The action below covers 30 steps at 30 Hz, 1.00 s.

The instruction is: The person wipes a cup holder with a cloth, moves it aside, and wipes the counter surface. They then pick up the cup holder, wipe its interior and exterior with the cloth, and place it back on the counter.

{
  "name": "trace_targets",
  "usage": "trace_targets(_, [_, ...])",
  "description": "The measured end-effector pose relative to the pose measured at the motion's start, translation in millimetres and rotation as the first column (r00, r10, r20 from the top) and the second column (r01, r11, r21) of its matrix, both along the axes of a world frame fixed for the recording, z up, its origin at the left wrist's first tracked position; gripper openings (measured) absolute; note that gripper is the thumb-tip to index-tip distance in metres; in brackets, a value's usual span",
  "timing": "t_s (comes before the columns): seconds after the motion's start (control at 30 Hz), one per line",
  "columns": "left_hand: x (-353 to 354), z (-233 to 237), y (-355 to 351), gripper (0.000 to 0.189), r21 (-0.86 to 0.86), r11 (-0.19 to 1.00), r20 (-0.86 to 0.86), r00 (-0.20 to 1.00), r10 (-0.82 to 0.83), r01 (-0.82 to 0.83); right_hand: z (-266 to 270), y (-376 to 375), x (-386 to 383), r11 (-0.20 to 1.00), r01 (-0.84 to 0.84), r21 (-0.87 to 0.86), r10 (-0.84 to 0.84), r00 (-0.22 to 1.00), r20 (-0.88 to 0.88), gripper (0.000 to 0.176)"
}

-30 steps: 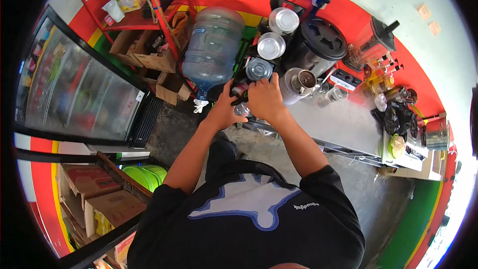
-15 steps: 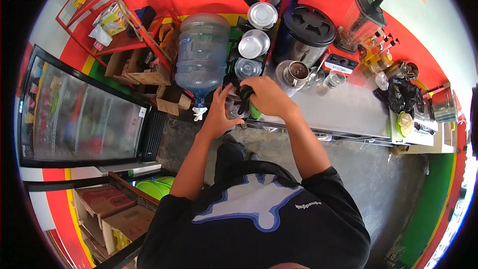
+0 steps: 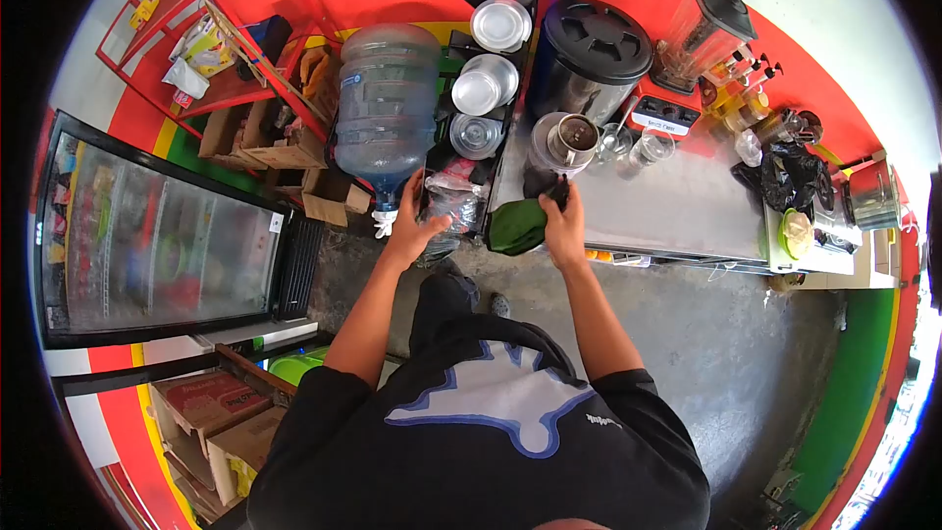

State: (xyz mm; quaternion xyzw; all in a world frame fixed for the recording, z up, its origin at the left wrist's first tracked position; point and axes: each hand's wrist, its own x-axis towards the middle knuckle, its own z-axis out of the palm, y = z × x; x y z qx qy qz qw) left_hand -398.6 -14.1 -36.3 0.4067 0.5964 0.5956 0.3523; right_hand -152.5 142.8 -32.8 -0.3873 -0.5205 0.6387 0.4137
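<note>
- head view: left hand [image 3: 414, 229] grips a clear crinkled plastic bag [image 3: 453, 204].
- right hand [image 3: 566, 223], closed on a soft green pouch [image 3: 517, 226], has drawn apart to the edge of the steel counter [image 3: 677, 216].

What fills the clear bag [image 3: 448, 204] in the left hand [image 3: 410, 233] is too blurred to tell. The right hand [image 3: 566, 228] holds a green bundle [image 3: 516, 227]; the dark thing [image 3: 557, 194] at its fingertips is unidentifiable.

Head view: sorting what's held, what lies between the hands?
A clear plastic bag at the left hand, a green pouch at the right hand; head view.
</note>
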Motion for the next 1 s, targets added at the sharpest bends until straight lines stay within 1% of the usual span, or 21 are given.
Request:
trace_targets(0.03, [-1.6, -1.2, 2.0, 0.11, -0.005, 1.0, -0.002, 1.0, -0.005, 0.005, -5.3, -4.7, -1.5, 1.0, 0.005, -0.005, -0.005, 1.0, -0.002, 0.04])
trace_targets(0.1, [-3.8, -0.5, 6.9, 0.094, -0.213, 0.976, 0.363, 0.931, 0.043, 0.038, -15.6, -19.2, -13.8, 0.99, -0.026, -0.137, 0.029, 0.999, 0.015, 0.044])
trace_targets(0.13, [-0.5, 0.3, 10.4, 0.083, -0.149, 0.989, 0.384, 0.922, 0.051, 0.008, -28.2, -24.4, -20.0, 0.977, -0.046, -0.208, 0.047, 0.999, 0.0, 0.046])
trace_targets(0.17, [-0.6, 0.2, 13.8, 0.083, -0.161, 0.987, 0.382, 0.923, 0.038, 0.026, -40.7, -28.6, -28.4, 0.958, -0.097, -0.269, 0.081, 0.994, -0.073, 0.046])
trace_targets(0.23, [-5.0, -4.5, 20.4, 0.08, -0.177, 0.984, 0.593, 0.8, 0.096, 0.014, -75.8, -35.9, -52.8, 0.982, -0.096, -0.161, 0.094, 0.995, -0.017, 0.041])
trace_targets(0.27, [-7.1, -11.6, 20.6, 0.082, -0.21, 0.978, 0.593, 0.797, 0.113, 0.018, -98.2, -36.6, -65.8, 0.981, -0.076, -0.176, 0.073, 0.997, -0.023, 0.041])
trace_targets(0.33, [-14.5, -36.2, 23.6, 0.084, -0.192, 0.981, 0.553, 0.83, 0.08, 0.033, -123.8, -30.6, -89.4, 0.998, 0.049, 0.041, -0.053, 0.993, 0.101, 0.041])
trace_targets(0.37, [-19.7, -46.3, 21.4, 0.086, -0.162, 0.986, 0.517, 0.854, 0.057, 0.033, -126.9, -30.9, -93.2, 0.997, 0.078, 0.021, -0.079, 0.992, 0.097, 0.041])
trace_targets(0.4, [-22.7, -42.6, 16.8, 0.069, -0.194, 0.98, 0.571, 0.817, 0.075, 0.045, -114.8, -29.7, -95.8, 0.991, 0.108, 0.077, -0.124, 0.957, 0.263, 0.042])
trace_targets(0.43, [-18.7, -39.0, 19.5, 0.069, -0.214, 0.976, 0.517, 0.844, 0.145, -0.036, -107.1, -24.7, -99.1, 0.982, 0.127, 0.137, -0.174, 0.891, 0.42, 0.043])
trace_targets(0.5, [-17.0, -25.7, 15.9, 0.074, -0.246, 0.969, 0.56, 0.82, 0.117, 0.03, -103.1, -16.1, -104.7, 0.982, 0.179, 0.063, -0.189, 0.877, 0.443, 0.043])
trace_targets(0.57, [-17.4, -17.7, 14.4, 0.075, -0.216, 0.974, 0.608, 0.789, 0.081, 0.066, -110.4, -9.1, -103.8, 0.962, 0.124, -0.243, -0.041, 0.947, 0.319, 0.042])
trace_targets(0.6, [-19.8, -12.1, 15.4, 0.076, -0.167, 0.983, 0.659, 0.751, 0.051, 0.079, -113.2, -11.7, -102.6, 0.959, 0.135, -0.251, -0.051, 0.948, 0.316, 0.042])
trace_targets(0.63, [-23.0, 0.8, 20.2, 0.076, -0.172, 0.981, 0.655, 0.754, 0.047, 0.088, -115.6, -15.0, -101.1, 0.916, 0.187, -0.354, -0.107, 0.966, 0.234, 0.034])
trace_targets(0.7, [-32.9, 21.4, 40.9, 0.079, -0.059, 0.996, 0.464, 0.885, -0.034, 0.069, -117.7, -20.7, -97.7, 0.801, 0.243, -0.547, -0.237, 0.968, 0.082, 0.02])
trace_targets(0.73, [-54.3, 17.9, 50.4, 0.069, -0.131, 0.99, 0.309, 0.951, -0.004, 0.047, -93.0, -29.4, -90.3, 0.731, 0.159, -0.663, -0.279, 0.957, -0.078, 0.021])
trace_targets(0.77, [-73.5, 17.3, 65.5, 0.069, -0.181, 0.983, 0.247, 0.967, 0.055, -0.01, -79.8, -35.9, -83.1, 0.736, 0.16, -0.658, -0.281, 0.956, -0.082, 0.021])
trace_targets(0.83, [-98.2, 48.1, 112.6, 0.064, -0.137, 0.99, 0.128, 0.991, 0.037, -0.019, -64.0, -44.6, -70.6, 0.54, -0.14, -0.83, -0.265, 0.907, -0.326, 0.032])
trace_targets(0.87, [-107.0, 63.4, 139.2, 0.063, -0.115, 0.993, 0.092, 0.995, 0.029, -0.018, -72.6, -50.3, -69.4, 0.527, -0.173, -0.832, -0.242, 0.908, -0.342, 0.037])
trace_targets(0.93, [-118.3, 92.5, 194.1, 0.06, -0.025, 1.0, 0.201, 0.98, -0.006, 0.012, -83.1, -63.0, -70.0, 0.483, -0.253, -0.838, -0.212, 0.895, -0.393, 0.048])
trace_targets(1.0, [-132.6, 109.1, 250.7, 0.055, 0.03, 1.0, 0.111, 0.994, -0.011, 0.008, -71.8, -77.8, -79.2, 0.49, -0.216, -0.845, -0.258, 0.89, -0.377, 0.048])
